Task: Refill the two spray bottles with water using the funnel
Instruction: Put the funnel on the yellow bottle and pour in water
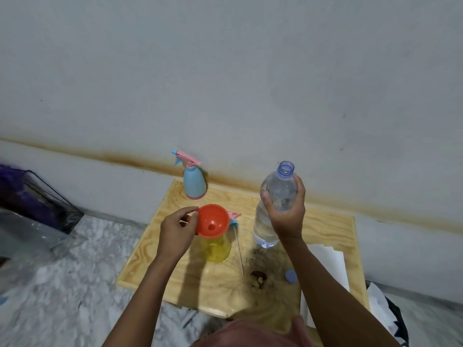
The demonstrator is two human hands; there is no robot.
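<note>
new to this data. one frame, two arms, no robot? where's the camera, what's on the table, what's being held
There is no robot here. A person does the job bare-handed. The single picture comes from a wide-angle camera worn on their head, looking forward and down, so both arms enter from the bottom edge.

The left hand pinches the rim of the orange funnel, which sits in the neck of the yellow spray bottle. The right hand has its grip round an uncapped water bottle, held roughly upright. Nothing is pouring.

On the wooden table:
- a blue spray bottle with its pink trigger on, at the back by the wall
- a detached spray head with its tube, beside the yellow one
- a blue cap
- white paper at the right
- a dark stain near the front
</note>
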